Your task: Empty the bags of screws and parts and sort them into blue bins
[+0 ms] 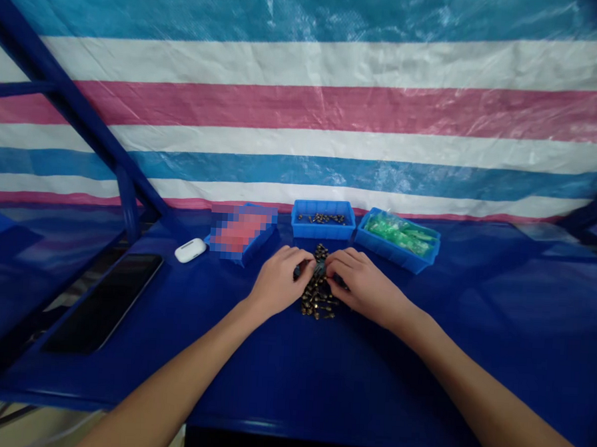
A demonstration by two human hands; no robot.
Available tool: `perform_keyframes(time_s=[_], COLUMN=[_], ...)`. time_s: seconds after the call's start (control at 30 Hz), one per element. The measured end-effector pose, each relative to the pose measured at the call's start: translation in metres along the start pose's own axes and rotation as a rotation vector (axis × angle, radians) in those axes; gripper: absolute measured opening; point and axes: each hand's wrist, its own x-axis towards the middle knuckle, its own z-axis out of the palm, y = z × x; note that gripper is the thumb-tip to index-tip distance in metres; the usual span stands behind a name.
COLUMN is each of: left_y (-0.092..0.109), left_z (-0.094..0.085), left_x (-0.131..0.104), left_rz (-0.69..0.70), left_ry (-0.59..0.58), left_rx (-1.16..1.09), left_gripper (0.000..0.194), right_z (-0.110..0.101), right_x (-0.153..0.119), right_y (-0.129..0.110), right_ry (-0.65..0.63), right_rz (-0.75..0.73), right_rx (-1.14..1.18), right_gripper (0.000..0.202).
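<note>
My left hand [284,276] and my right hand [363,283] face each other over the middle of the blue table. Thumbs and fingers of both are closed in a pinch on opposite sides of a small see-through piece [320,270], which looks like a small plastic bag. Its edges are hidden by the fingers. Beneath and in front of the hands lies a loose pile of small brass-coloured metal fittings [317,304]. Some of them reach out beyond the fingertips; others are covered by the hands.
Behind the hands stands a blue bin [323,231] with more small metal pieces. To its right, another blue bin [397,254] holds green and clear plastic bags. A blurred-out bin [242,237], a white earphone case [190,250] and a black phone [107,300] are at left.
</note>
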Motion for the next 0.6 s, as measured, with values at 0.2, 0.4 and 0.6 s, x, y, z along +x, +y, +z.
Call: perform_keyframes(time_s=[0.2, 0.4, 0.6], left_y=[0.005, -0.001, -0.006], left_z=[-0.002, -0.002, 0.000], left_x=[0.002, 0.005, 0.005], left_rz=[0.077, 0.025, 0.026], left_ry=[-0.116, -0.085, -0.081], left_rx=[-0.129, -0.211, -0.197], left_gripper=[0.018, 0.013, 0.013], right_z=[-0.003, 0.001, 0.001], right_x=[0.000, -0.001, -0.002], right_y=[-0.005, -0.001, 0.004], right_ry=[0.095, 0.199, 0.127], right_rz=[0.016, 0.047, 0.022], right_rx=[0.073, 0.225, 0.097], right_gripper=[0.009, 0.010, 0.017])
